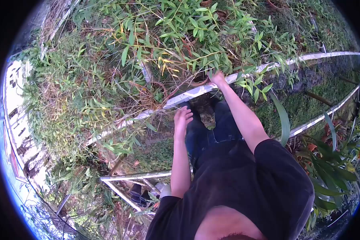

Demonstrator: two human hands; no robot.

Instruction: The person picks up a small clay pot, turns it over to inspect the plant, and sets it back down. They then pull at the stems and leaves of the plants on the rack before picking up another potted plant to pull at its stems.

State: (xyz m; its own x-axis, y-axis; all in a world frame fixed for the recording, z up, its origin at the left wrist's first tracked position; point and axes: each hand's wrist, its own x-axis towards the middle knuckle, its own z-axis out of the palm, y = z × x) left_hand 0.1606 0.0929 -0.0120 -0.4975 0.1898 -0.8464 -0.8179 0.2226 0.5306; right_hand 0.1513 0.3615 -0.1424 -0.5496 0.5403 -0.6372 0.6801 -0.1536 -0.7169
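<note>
Head view: 2 bare hands reach toward leafy plants (pixel 212 58) that crowd along a pale rail (pixel 190 94), which slants from lower left to upper right. The right hand (pixel 217 78) is at the rail, beside the stems; its fingers look curled in, but I cannot tell whether that grip holds a stem. The left hand (pixel 183 116) hangs just below the rail, near dry twigs, its grip loosely open with the fingers partly spread. Yellow leaves (pixel 164 66) show among the green, left of the right hand. A long strap-shaped leaf (pixel 283 120) arches right of the right forearm, near a 2nd pale rail (pixel 324 114).
</note>
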